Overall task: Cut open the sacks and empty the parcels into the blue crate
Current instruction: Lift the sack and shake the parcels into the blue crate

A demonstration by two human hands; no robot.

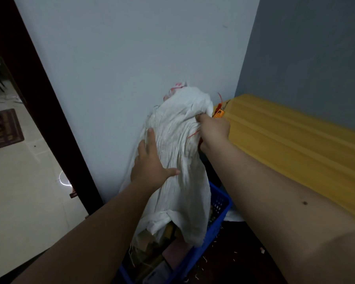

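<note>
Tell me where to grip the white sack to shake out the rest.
Probably grip the bunched closed end at the top of the sack, from the right, where the right hand already pinches it. Its open mouth hangs down in the blue crate, so lifting there should tip out whatever remains.

yellow table (pixel 295 140), doormat (pixel 4 130), dark doorframe (pixel 49 111)

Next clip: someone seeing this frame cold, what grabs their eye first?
The white sack held upended at centre, its open end down in the blue crate, where parcels already lie. The left hand lies flat against its side while the right hand bunches the top in a tight grip. Beyond, a bright yellow surface fills the right.
</note>
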